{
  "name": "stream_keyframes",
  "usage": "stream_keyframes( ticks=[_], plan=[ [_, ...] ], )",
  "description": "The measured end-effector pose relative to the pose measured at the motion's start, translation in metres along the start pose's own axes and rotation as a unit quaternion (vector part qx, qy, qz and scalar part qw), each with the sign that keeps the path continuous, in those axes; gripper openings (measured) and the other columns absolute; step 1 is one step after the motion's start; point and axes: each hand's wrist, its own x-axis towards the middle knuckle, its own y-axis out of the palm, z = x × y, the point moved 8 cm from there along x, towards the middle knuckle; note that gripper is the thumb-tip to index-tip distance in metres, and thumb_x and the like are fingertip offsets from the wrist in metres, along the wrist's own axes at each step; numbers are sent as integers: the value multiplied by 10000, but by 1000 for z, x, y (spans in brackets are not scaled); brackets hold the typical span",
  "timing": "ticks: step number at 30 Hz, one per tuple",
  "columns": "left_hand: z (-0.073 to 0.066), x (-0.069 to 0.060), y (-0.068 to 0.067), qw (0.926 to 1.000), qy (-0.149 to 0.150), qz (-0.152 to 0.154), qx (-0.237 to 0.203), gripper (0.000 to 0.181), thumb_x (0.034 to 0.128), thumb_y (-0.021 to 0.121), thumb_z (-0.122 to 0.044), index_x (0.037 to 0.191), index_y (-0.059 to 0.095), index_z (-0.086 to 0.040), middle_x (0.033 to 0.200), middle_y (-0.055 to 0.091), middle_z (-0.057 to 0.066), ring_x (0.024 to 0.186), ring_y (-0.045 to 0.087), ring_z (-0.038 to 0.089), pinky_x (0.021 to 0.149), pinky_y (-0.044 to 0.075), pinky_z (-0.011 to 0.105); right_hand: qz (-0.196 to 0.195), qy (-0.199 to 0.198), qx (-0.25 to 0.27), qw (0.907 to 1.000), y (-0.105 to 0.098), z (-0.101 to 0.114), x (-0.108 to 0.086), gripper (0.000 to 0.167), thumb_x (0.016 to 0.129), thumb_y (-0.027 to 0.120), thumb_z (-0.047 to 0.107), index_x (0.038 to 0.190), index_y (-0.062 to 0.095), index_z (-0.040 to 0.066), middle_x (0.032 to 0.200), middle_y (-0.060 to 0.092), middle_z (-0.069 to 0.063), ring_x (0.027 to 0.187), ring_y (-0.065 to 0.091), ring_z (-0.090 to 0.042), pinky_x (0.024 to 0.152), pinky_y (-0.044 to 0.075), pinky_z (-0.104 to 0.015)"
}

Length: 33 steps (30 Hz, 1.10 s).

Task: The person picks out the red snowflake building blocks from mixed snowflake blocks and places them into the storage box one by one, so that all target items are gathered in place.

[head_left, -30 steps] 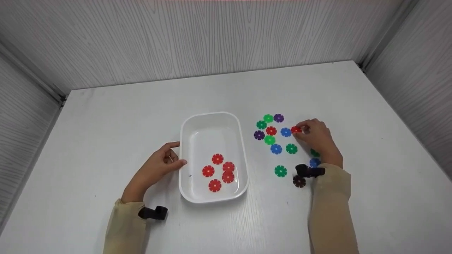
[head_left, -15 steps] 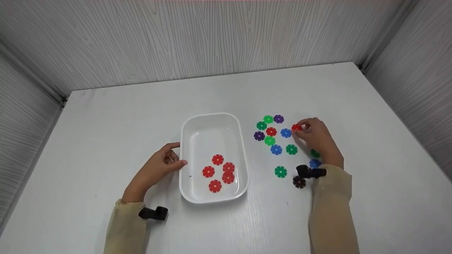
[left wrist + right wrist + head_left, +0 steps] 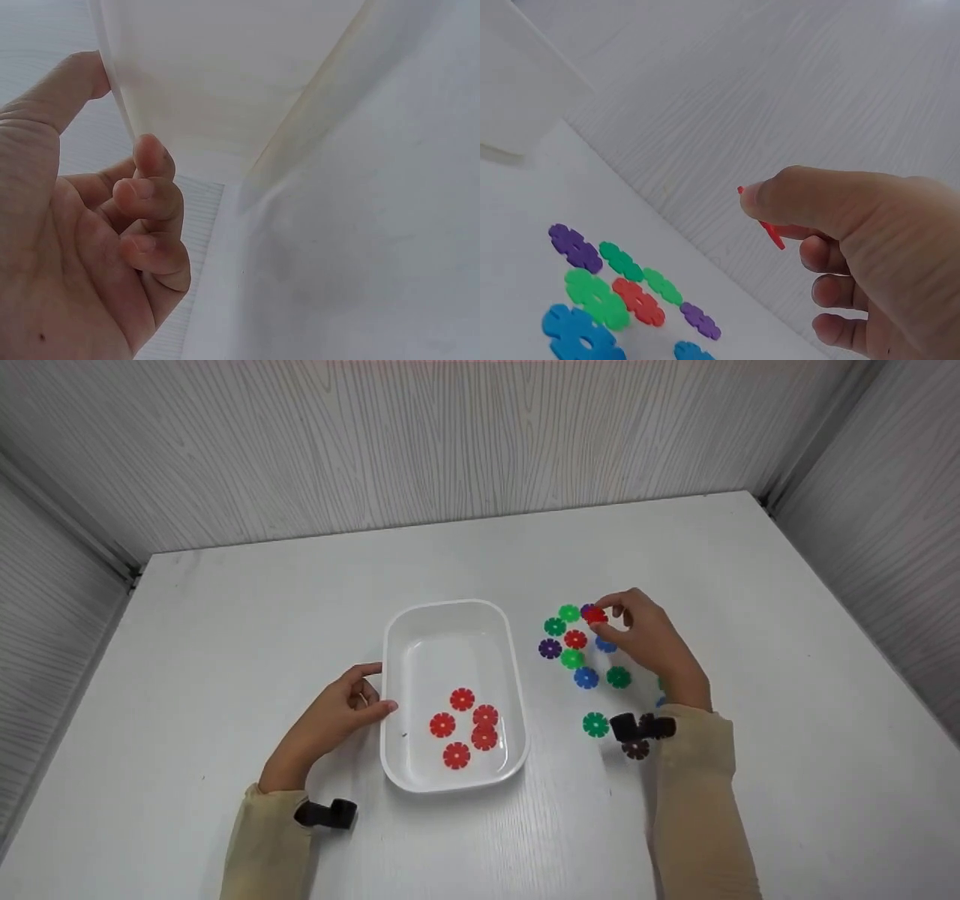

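My right hand (image 3: 649, 634) pinches a red notched plastic disc (image 3: 595, 616) between thumb and index finger. In the right wrist view that disc (image 3: 775, 234) is held edge-on above the table. Below lie several flower-shaped discs, among them a red one (image 3: 575, 640), a blue one (image 3: 586, 678), a purple one (image 3: 550, 649) and a green one (image 3: 619, 677). At the left side of a white tray (image 3: 450, 602), my left hand (image 3: 337, 709) holds the rim, thumb over it. The other fingers (image 3: 154, 255) curl loosely beside the outer wall. Several red discs (image 3: 457, 755) lie in the tray's near half.
A dark brown disc (image 3: 636, 749) and a green disc (image 3: 596, 725) lie nearer the front, by the right wrist's black camera (image 3: 626, 728). My right forearm partly covers further discs. A wood-patterned panel (image 3: 450, 442) stands behind the white table (image 3: 225, 630).
The pinched red disc has been lifted and carried left and away from me, from beside a blue disc to over a purple one. My left hand and the tray have stayed put.
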Motion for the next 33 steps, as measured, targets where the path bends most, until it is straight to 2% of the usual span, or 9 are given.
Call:
stream_keyframes(
  ticks=[3,8,14,17,20,26,33],
  plan=[
    [0,0,0,10000,16,4,37,685,866,706,-351,1423,415,-77,913,518,31,754,449,135,674,393,239,78,-273,20,9996,6,15,1,368,938,628,260,1261,555,99,1152,497,-151,1046,440,-299,842,438,-320],
    [-1,0,0,10000,22,13,43,688,868,705,-346,1425,411,-70,912,522,29,751,448,132,674,393,239,255,-477,180,9984,16,35,0,376,908,661,235,1245,561,101,1157,510,-138,1069,462,-289,928,470,-376],
    [-1,0,0,10000,-6,22,28,689,868,703,-348,1426,410,-70,916,525,34,760,450,139,680,396,242,319,-913,117,9952,27,58,-2,385,877,698,226,1225,588,105,1094,535,-146,956,469,-245,786,480,-295],
    [-1,0,0,10000,-3,28,26,684,869,701,-352,1423,413,-72,913,524,34,758,450,138,681,394,242,368,-1020,72,9941,33,67,-4,404,850,726,222,1214,593,107,1095,551,-125,940,485,-211,794,508,-299],
    [-1,0,0,10000,5,24,26,676,868,702,-354,1415,422,-74,910,523,35,756,450,142,676,393,243,419,-1136,28,9926,39,77,-6,403,846,732,230,1206,600,108,1088,558,-128,944,508,-245,814,509,-316],
    [0,0,1,10000,17,25,3,650,875,699,-325,1408,426,-70,911,515,40,771,448,153,684,395,242,615,-1334,146,9890,53,94,-11,365,856,723,234,1186,621,116,1051,550,-139,927,522,-296,746,516,-268],
    [-1,0,0,10000,14,22,-1,653,870,703,-330,1410,428,-87,915,513,35,773,450,154,690,396,242,957,-1818,-104,9786,73,119,-21,358,854,729,233,1171,622,107,1075,568,-145,939,552,-313,753,531,-294]
  ],
)
